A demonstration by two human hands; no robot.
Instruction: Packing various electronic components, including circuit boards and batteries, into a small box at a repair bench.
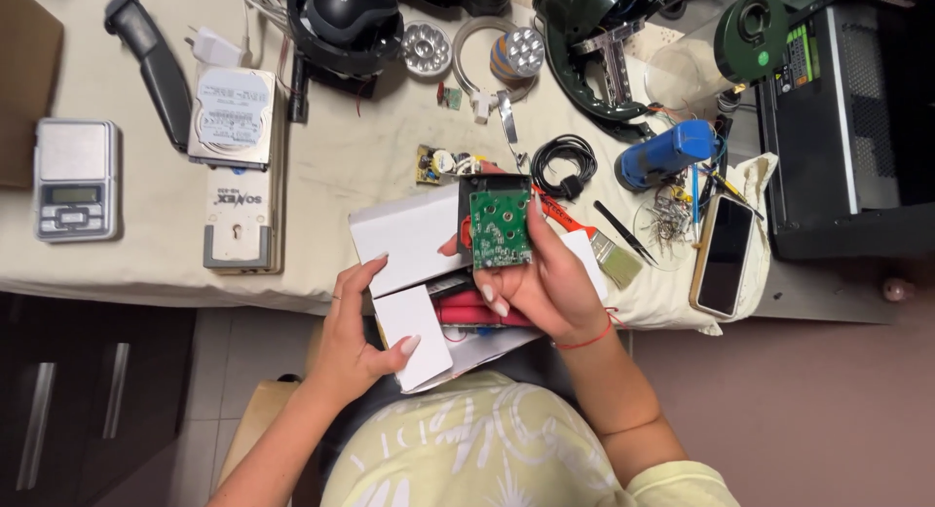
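Note:
My right hand [541, 283] holds a green circuit board [501, 226] set in a black square housing, lifted above an open white cardboard box [404, 236]. The fingers wrap the board's right and lower edges. My left hand [358, 327] grips the box's left side, with the thumb on a white flap [414, 327]. Red parts [474, 310] show inside the box under my right hand.
On the cloth-covered table [331, 156] lie a small digital scale [76, 179], a hard drive [232, 115] on a white device, a black handle [151, 64], a coiled black cable [565, 161], a blue tool [665, 151], a smartphone [726, 256] and a small paintbrush [616, 259].

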